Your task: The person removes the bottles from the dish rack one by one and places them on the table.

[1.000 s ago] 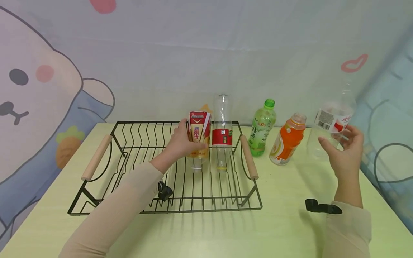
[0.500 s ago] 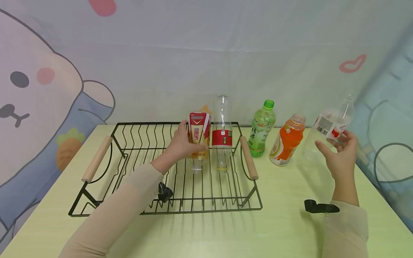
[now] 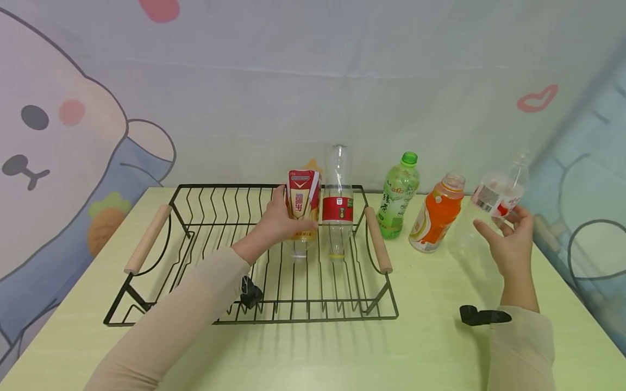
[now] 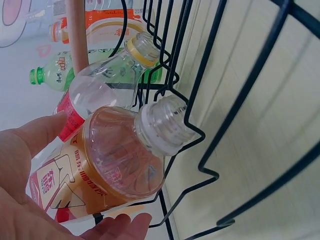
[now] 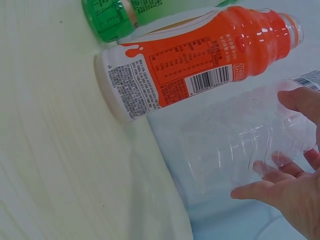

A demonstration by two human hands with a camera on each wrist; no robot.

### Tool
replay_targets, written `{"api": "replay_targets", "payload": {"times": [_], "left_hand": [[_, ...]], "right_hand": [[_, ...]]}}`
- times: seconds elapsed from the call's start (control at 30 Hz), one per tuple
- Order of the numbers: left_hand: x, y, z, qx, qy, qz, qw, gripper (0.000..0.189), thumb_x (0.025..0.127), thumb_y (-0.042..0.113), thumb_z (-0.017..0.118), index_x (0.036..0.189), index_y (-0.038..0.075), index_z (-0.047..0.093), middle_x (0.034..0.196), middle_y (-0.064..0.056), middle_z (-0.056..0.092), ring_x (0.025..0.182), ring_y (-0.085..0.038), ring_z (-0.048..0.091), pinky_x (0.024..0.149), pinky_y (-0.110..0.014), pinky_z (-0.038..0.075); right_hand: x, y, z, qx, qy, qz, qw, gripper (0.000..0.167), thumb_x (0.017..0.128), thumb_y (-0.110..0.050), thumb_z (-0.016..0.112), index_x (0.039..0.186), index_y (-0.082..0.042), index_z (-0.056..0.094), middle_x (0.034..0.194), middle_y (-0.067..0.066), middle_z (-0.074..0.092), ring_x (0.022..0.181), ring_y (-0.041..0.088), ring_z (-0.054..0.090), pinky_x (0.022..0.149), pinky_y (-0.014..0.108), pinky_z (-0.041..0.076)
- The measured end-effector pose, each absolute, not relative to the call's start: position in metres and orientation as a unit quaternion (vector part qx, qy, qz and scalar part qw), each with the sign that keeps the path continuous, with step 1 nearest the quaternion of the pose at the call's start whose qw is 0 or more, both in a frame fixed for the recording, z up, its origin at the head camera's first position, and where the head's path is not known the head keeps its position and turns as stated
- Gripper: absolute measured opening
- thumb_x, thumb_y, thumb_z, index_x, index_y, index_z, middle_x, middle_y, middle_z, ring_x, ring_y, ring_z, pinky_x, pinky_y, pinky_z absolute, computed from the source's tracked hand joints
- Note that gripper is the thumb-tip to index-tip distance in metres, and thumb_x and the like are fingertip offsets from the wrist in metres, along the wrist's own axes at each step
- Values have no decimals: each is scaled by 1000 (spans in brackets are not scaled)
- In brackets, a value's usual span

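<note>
In the head view my left hand [image 3: 275, 221] holds a plastic drink bottle with a red and yellow label [image 3: 304, 202], neck down in the black wire dish rack [image 3: 306, 320]. Its bare threaded neck [image 4: 167, 125] lies against the wires in the left wrist view. Just right of it, a clear bottle with a red label [image 3: 337, 208] also stands neck down in the rack. Over the table's right side, my right hand [image 3: 514, 244] grips a large clear bottle [image 3: 489, 203], neck up and leaning right. Its ribbed lower body [image 5: 225, 150] shows in the right wrist view.
Between rack and right hand stand a green bottle [image 3: 400, 195] and an orange-labelled bottle [image 3: 436, 214], both uncapped. Wooden handles [image 3: 378, 239] flank the rack. A printed cloth [image 3: 235, 108] hangs behind the table.
My right hand has moved left and slightly down with the large clear bottle, which leans more. The left hand stays on its bottle in the rack.
</note>
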State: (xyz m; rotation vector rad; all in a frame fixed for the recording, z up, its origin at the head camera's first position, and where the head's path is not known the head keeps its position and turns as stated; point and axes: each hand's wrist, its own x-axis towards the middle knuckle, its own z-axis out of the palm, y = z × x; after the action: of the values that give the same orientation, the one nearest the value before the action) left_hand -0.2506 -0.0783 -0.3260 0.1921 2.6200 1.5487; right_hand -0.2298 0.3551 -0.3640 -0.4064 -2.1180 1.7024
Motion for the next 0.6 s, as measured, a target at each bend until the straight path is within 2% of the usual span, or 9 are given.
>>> {"api": "replay_targets", "payload": {"times": [0.17, 0.23, 0.4, 0.6], "left_hand": [[-250, -77, -328, 60, 854, 514, 60, 109, 76, 23, 81, 151, 8, 3, 130, -17, 45, 119, -31, 49, 103, -47, 42], [-251, -77, -329, 59, 851, 518, 62, 109, 76, 22, 82, 151, 9, 4, 130, -17, 45, 120, -30, 49, 103, -47, 41], [-252, -77, -332, 59, 844, 528, 70, 109, 75, 23, 82, 150, 10, 4, 130, -15, 45, 121, -30, 47, 103, -48, 41], [-249, -77, -333, 61, 834, 541, 90, 109, 78, 22, 80, 151, 9, 0, 133, -16, 45, 123, -31, 48, 106, -48, 38]], "right_hand": [[-231, 357, -369, -154, -766, 599, 176, 87, 86, -19, 72, 149, -20, 11, 119, -18, 32, 142, 23, 30, 89, 8, 43], [-232, 357, -370, -158, -767, 598, 169, 88, 87, -20, 71, 149, -20, 10, 124, -16, 32, 143, 24, 27, 94, 11, 41], [-237, 357, -374, -170, -774, 590, 155, 89, 87, -24, 70, 150, -20, 6, 138, -4, 29, 145, 25, 24, 110, 29, 32], [-239, 357, -380, -169, -787, 576, 141, 89, 89, -25, 68, 150, -17, 3, 144, 7, 25, 146, 28, 21, 113, 38, 29]]}}
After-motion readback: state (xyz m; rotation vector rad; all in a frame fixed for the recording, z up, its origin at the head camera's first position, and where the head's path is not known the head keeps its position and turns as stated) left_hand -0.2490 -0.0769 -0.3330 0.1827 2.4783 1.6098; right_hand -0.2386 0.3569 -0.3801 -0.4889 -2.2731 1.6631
